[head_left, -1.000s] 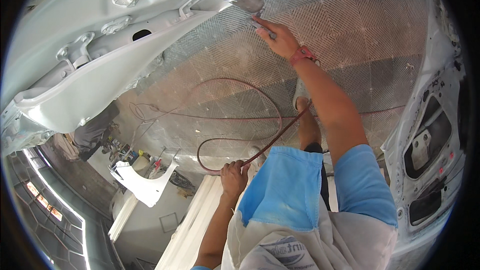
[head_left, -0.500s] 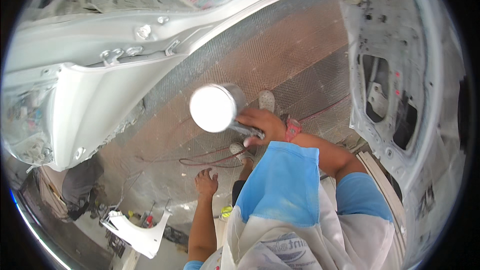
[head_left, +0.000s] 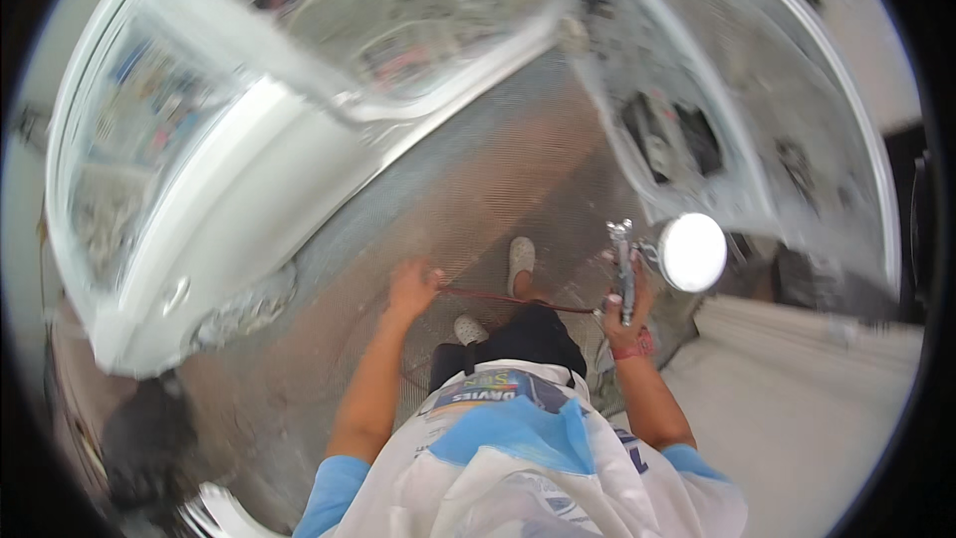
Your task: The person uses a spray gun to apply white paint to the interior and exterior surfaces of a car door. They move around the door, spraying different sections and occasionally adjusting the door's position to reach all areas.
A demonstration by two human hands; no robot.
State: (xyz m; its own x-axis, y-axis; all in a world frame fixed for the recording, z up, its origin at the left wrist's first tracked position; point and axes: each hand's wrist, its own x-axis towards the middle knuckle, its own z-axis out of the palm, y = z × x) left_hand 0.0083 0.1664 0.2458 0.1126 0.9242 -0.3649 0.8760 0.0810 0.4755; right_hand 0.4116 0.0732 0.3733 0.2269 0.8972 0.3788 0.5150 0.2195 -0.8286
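Note:
My right hand [head_left: 627, 299] is wrapped round the grip of a metal spray gun [head_left: 622, 269], whose bright white round cup [head_left: 693, 252] sits to the right. From the lower end of the gun a thin dark red hose [head_left: 518, 299] runs left to my left hand [head_left: 411, 287]. The left fingers are curled on the hose, though motion blurs them. Both hands are held apart in front of my body, above the floor.
A white car body panel [head_left: 269, 169] with film-covered openings curves along the left. At the right hangs an open car door shell [head_left: 687, 120], grey-white with cut-outs. The patterned floor [head_left: 498, 169] lies between them. A dark object [head_left: 149, 438] sits at lower left.
My right hand has swung the spray gun to the right and turned it. My left hand has moved forward, onto the hose. The view has shifted, with the door shell now farther off.

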